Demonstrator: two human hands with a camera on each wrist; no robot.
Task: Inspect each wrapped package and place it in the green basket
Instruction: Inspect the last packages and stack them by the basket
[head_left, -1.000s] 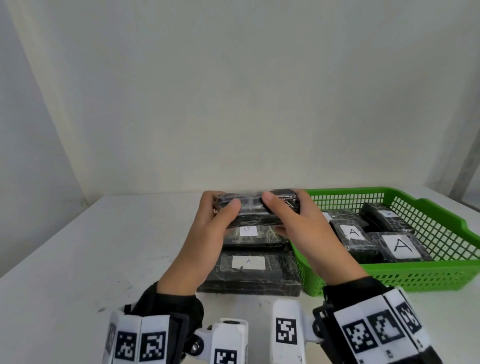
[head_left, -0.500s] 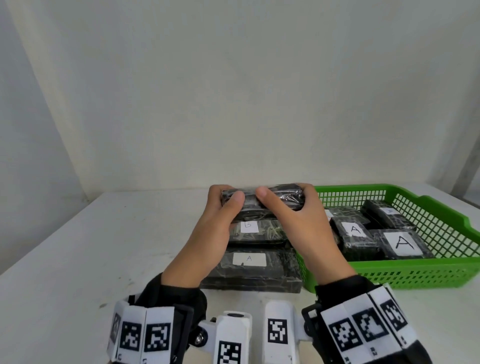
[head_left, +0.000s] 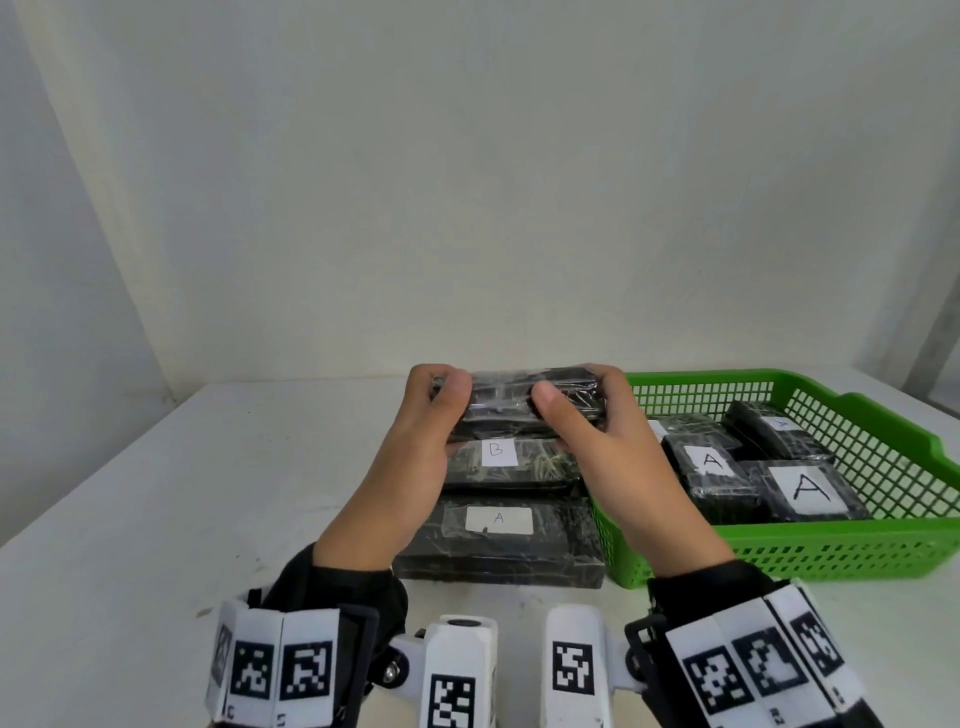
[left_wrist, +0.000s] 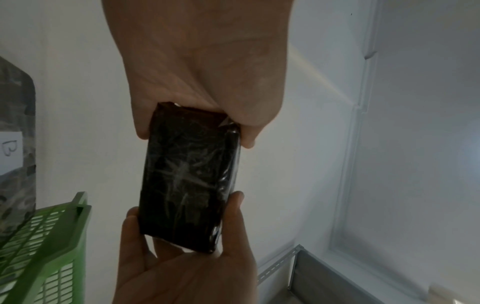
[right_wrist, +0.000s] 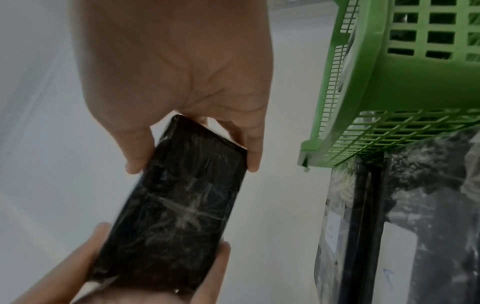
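Observation:
Both hands hold one black film-wrapped package (head_left: 511, 397) in the air by its ends, no label showing on the sides I see. My left hand (head_left: 441, 410) grips its left end, thumb on the near face. My right hand (head_left: 571, 415) grips the right end the same way. In the left wrist view the package (left_wrist: 189, 181) runs between the left hand (left_wrist: 197, 72) and the right hand (left_wrist: 187, 267). The right wrist view shows the package (right_wrist: 176, 205) under the right hand (right_wrist: 176, 72). The green basket (head_left: 831, 551) stands just to the right.
Two wrapped packages lie on the white table below my hands, one labelled B (head_left: 540, 467) and a larger one labelled A (head_left: 519, 545). Several labelled packages (head_left: 717, 478) lie in the basket. A white wall rises behind the table.
Both hands have raised the held package a little and shifted their thumbs on it. The B label on the package below now shows fully.

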